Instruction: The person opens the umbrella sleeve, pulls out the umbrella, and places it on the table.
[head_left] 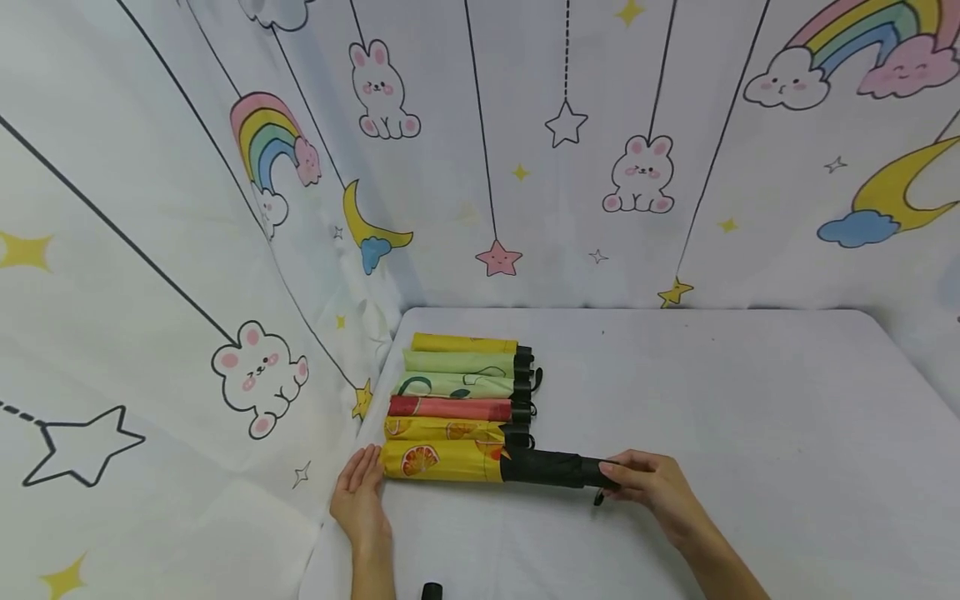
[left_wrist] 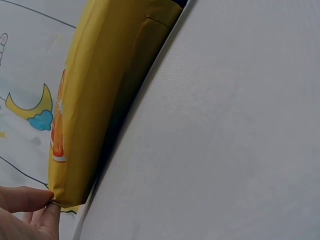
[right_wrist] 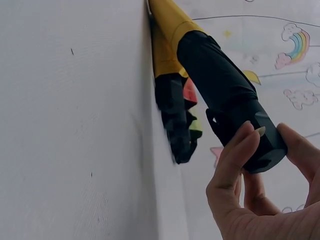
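Observation:
A folding umbrella (head_left: 543,468) lies across the front of a row of similar ones, its black handle end pointing right. A yellow sleeve (head_left: 450,462) printed with orange slices covers its left part, and a length of black shows beyond the sleeve. My left hand (head_left: 362,496) is at the sleeve's left end; in the left wrist view, thumb and finger pinch its corner. With thumb and fingertips my right hand (head_left: 652,483) grips the black handle (right_wrist: 260,145), and a small black strap (head_left: 598,497) hangs beneath it.
Behind lie several sleeved umbrellas: yellow (head_left: 465,343), plain green (head_left: 457,361), patterned pale green (head_left: 423,385), red (head_left: 457,408) and orange-print yellow (head_left: 408,428). A black cylindrical end (head_left: 432,592) shows at the bottom edge. Printed curtains (head_left: 525,192) border the white table (head_left: 712,400).

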